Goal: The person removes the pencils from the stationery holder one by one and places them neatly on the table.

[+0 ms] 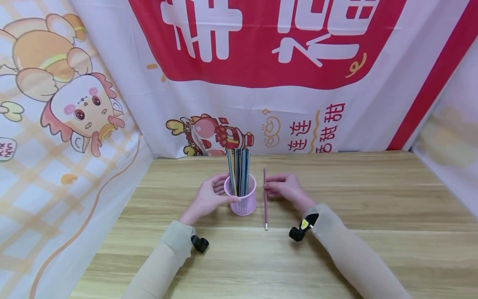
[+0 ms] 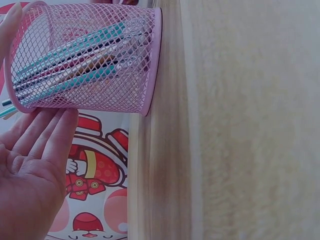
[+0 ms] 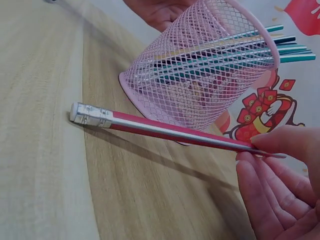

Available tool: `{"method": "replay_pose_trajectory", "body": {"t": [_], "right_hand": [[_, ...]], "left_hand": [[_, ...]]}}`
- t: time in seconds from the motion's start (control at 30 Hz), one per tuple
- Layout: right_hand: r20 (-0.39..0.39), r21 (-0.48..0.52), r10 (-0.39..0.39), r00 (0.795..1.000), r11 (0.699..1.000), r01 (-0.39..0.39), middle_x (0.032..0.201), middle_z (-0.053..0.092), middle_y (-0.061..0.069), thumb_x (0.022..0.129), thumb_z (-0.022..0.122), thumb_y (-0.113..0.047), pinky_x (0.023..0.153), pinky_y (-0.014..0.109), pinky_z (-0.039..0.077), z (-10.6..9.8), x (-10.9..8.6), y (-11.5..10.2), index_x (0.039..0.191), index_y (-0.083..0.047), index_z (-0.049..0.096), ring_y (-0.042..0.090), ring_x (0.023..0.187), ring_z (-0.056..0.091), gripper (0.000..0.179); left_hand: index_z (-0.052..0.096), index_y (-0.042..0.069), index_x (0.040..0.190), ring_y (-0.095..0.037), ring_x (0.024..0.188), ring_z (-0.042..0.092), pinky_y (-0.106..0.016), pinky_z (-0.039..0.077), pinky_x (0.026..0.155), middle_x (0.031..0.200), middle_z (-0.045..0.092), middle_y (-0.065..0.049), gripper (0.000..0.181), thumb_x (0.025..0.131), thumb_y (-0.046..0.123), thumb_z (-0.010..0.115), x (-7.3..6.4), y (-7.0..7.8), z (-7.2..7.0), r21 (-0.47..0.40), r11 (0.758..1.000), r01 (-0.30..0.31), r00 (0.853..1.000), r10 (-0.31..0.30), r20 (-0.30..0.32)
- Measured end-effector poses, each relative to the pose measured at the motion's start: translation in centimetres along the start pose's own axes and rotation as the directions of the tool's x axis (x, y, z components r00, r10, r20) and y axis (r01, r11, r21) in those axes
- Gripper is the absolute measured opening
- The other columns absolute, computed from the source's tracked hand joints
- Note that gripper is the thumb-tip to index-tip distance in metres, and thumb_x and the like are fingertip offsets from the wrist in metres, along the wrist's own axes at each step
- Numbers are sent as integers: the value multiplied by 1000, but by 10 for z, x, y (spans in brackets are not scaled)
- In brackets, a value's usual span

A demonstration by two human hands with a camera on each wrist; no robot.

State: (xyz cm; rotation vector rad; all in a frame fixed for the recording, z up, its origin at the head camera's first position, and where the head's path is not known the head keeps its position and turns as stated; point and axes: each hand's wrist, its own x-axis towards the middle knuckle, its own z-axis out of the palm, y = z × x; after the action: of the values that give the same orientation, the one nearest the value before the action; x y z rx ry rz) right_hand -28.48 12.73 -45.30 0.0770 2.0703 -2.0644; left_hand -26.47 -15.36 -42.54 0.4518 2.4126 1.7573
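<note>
A pink mesh pencil cup [image 1: 246,207] stands upright on the wooden table, holding several pencils [image 3: 295,48] in teal, dark and yellowish colours. My left hand [image 1: 207,197] holds the cup from its left side, thumb at the near rim and fingers [image 2: 57,135] against the opposite side. To the right of the cup, my right hand [image 1: 288,189] pinches a red pencil [image 3: 165,131] between thumb and fingertips. This pencil points away from me in the head view, its white eraser [image 3: 75,113] nearest me and low over the table. It is apart from the cup.
The wood-grain table [image 1: 261,265] meets a printed white and red cloth [image 1: 257,99] behind the cup. Another printed cloth [image 1: 123,174] borders the left side. Small black wrist cameras [image 1: 200,244] sit on both sleeves.
</note>
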Motion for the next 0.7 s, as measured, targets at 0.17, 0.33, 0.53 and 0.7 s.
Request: {"method": "replay_pose_trajectory", "body": {"t": [0.17, 0.33, 0.53, 0.7], "right_hand": [[-31, -25, 43, 999, 999, -44, 91, 75, 19, 87, 77, 0, 72, 33, 64, 4, 1, -1, 118, 9, 69, 20, 72, 73, 33], [-63, -62, 69, 996, 995, -73, 92, 75, 20, 87, 77, 0, 70, 31, 64, 7, 0, -4, 118, 9, 69, 21, 73, 73, 33], [-90, -128, 71, 993, 988, -82, 91, 74, 18, 87, 78, 0, 67, 29, 63, 12, 0, -3, 116, 8, 70, 21, 73, 73, 31], [-116, -206, 53, 992, 976, -76, 89, 74, 15, 86, 79, -2, 65, 29, 63, 17, 0, -6, 116, 6, 71, 21, 73, 73, 32]], "left_hand": [[52, 9, 145, -25, 123, 60, -35, 50, 105, 139, 60, -10, 90, 69, 23, 97, 0, 0, 0, 5, 1000, 9, 1000, -9, -2], [52, 9, 145, -25, 123, 60, -36, 50, 105, 139, 60, -10, 91, 68, 24, 97, 0, 1, 0, 12, 1000, 19, 1000, -19, -13], [51, 9, 146, -26, 124, 59, -37, 49, 106, 139, 60, -11, 92, 68, 24, 97, 0, 1, 0, 12, 1000, 28, 1000, -28, -6], [52, 8, 146, -27, 124, 60, -37, 49, 106, 139, 60, -12, 90, 69, 22, 96, 0, 1, 0, 8, 1000, 15, 1000, -15, -4]]}}
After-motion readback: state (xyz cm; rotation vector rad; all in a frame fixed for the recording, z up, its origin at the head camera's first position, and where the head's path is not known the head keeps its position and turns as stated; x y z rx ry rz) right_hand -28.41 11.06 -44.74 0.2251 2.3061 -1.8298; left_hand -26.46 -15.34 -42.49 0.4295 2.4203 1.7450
